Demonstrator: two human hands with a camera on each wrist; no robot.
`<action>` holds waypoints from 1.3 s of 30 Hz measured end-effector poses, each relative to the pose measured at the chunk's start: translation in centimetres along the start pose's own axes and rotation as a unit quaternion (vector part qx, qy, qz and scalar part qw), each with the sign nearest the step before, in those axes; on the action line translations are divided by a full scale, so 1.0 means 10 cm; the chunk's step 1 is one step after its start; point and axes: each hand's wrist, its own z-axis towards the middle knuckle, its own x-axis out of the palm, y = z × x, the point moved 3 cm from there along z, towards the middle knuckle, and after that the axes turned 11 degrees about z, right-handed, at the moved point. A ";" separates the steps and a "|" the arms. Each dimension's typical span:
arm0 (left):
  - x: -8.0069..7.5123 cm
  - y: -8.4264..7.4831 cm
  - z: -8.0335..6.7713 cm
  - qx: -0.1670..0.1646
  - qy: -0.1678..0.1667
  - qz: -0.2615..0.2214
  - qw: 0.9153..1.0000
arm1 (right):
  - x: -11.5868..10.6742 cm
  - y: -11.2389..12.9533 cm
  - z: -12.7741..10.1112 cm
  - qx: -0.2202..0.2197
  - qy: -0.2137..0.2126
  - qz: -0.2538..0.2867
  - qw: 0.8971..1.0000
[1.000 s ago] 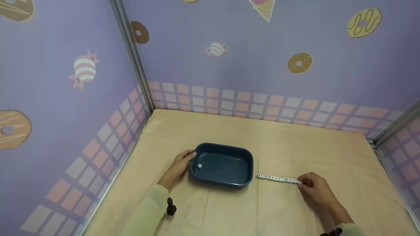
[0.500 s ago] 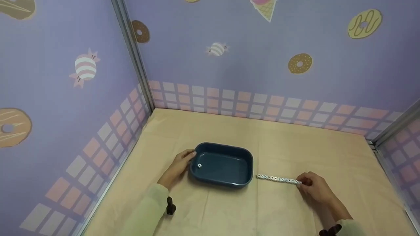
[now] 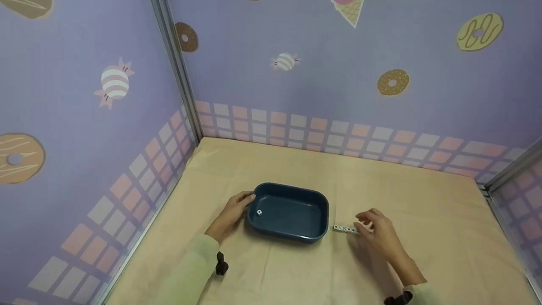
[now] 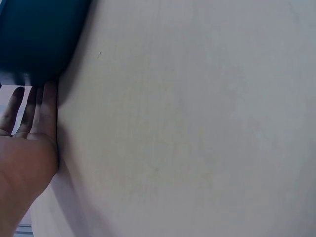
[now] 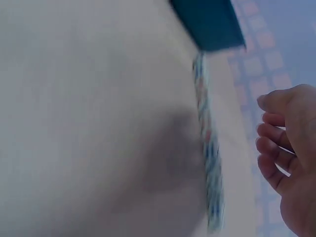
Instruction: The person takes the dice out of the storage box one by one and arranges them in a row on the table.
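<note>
My left hand (image 3: pixel 232 214) grips the left end of a dark blue rectangular dish (image 3: pixel 292 235), thumb at its rim. In the left wrist view, the fingers of that hand reach against the dish's outer wall (image 4: pixel 34 54). One small white die (image 3: pixel 259 212) lies inside the dish near its left end. Just right of the dish, a straight row of dice (image 3: pixel 344 229) sits on the cloth. My right hand (image 3: pixel 380 235) hovers over this row with loosely bent fingers, hiding its right part in the head view. Nothing shows between thumb and fingers in the right wrist view.
A pale beige cloth (image 3: pixel 292 271) covers the table. Purple walls (image 3: pixel 330 84) with sweets printed on them enclose the back and sides. Dark straps with small fittings (image 3: pixel 221 264) sit at the cuffs.
My right hand has left the far right end of the dice row and moved left above it, towards the dish. The left hand stays on the dish; the head view shifts slightly.
</note>
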 end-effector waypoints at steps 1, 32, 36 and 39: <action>-0.01 0.00 0.00 0.000 -0.002 0.001 1.000 | 0.10 0.09 0.07 -0.018 -0.001 0.014 1.000; 0.02 -0.01 0.00 0.013 0.002 -0.017 1.000 | 2.30 1.08 1.14 -0.028 0.244 0.072 0.967; 0.01 -0.01 0.00 0.012 0.003 -0.013 1.000 | 2.36 1.08 1.14 -0.032 0.244 0.054 0.968; 0.00 -0.01 0.00 0.008 -0.001 -0.008 1.000 | 2.36 1.09 1.15 -0.043 0.248 0.043 0.967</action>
